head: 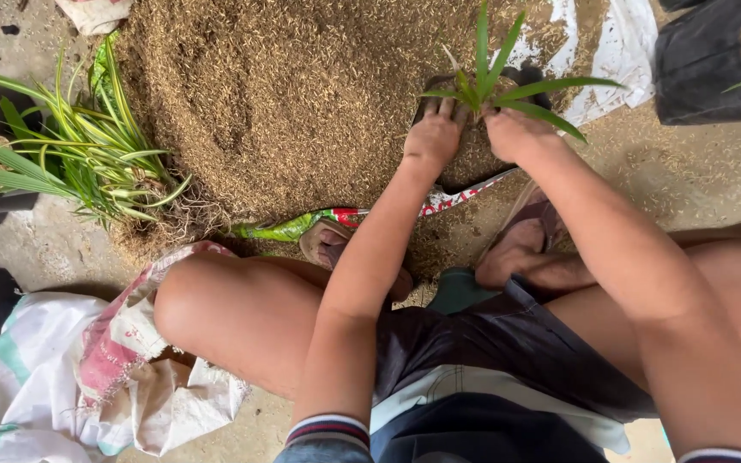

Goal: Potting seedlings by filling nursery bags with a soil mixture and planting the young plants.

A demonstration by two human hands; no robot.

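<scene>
I am crouching over a small plant (499, 86) and pressing both hands in around its base. It is a young shoot with long, narrow, pointed green leaves fanning up and outward from one centre, and it is standing upright in a dark pot (508, 163) at the near edge of a big heap of brown husks (285, 94). My left hand (432, 135) is lying palm down on the left side of the shoot, fingers bent over the pot's far rim and resting on the filling, not clasping anything. My right hand (516, 133) is sitting just beside the stem on the other side, fingers curled inward at the base of the leaves; whether they are actually pinching the stem I cannot tell, since the leaves are hiding the fingertips. The pot is mostly covered by my hands and wrists, so only its dark front wall is showing. Off to my left a bundle of loose plants (79, 154) with striped green and pale leaves is lying on the ground, roots pointing toward the heap. White woven sacks (70, 377) are crumpled beside my left knee.
</scene>
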